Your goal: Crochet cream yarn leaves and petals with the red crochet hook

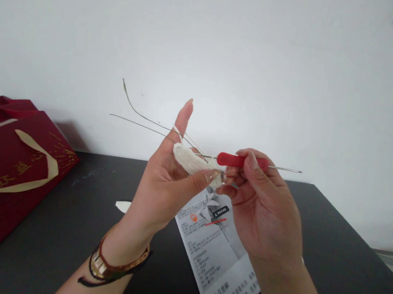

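Observation:
Between the thumb and fingers of my left hand point(165, 181) is a white crochet piece point(190, 160), long and narrow. White yarn point(178, 133) loops round the raised index finger. Two thin dark wires point(142, 123) stick out from the piece toward the upper left. My right hand point(267, 206) grips the red handle of a crochet hook point(230, 160). A thin metal shaft comes out of each end of the handle, and the left one reaches the crochet piece, where its tip is hard to make out. My right fingertips are close to the piece's near end.
Below my hands a printed instruction sheet point(206, 255) lies on the dark table point(77, 246). A small white piece point(122, 205) rests left of my left wrist. At the far left stands a dark red gift bag point(13, 184) with a cream ribbon. Behind the table rises a white wall point(261, 69).

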A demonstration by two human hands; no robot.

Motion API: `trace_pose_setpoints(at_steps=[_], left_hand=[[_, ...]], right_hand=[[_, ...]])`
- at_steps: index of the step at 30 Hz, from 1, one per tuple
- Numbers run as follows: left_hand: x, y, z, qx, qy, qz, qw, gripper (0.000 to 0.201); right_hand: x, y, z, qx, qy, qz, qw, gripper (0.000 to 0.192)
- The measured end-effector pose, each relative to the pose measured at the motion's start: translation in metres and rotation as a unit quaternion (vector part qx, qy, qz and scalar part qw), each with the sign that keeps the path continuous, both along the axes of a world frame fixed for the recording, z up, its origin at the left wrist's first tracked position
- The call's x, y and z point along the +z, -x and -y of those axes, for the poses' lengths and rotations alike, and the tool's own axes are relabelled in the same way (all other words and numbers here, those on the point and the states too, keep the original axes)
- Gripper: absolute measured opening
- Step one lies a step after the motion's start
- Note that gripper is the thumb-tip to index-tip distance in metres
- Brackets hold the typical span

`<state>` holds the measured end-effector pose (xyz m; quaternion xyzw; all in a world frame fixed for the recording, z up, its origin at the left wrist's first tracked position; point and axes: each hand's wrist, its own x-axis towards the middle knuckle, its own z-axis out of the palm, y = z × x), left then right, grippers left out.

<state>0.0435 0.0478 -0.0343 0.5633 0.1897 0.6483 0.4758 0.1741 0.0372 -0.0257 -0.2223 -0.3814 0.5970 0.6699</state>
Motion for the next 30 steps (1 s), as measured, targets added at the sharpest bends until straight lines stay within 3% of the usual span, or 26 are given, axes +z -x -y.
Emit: trace_pose_setpoints(at_steps=[13,30], left_hand=[[0.0023,-0.0029,-0.0004,-0.046,0.011,0.011,0.999,0.091],[0.0007,-0.0024,0.0018,-0.029,-0.008,-0.005,1.000,0.090]], right_hand=[[0.0005,-0.0002,0.0007,-0.020,-0.003,0.024,1.000,0.008],[0.0045,0.0029,0.0008,-0.005,0.007,0.010,1.000,0.007]])
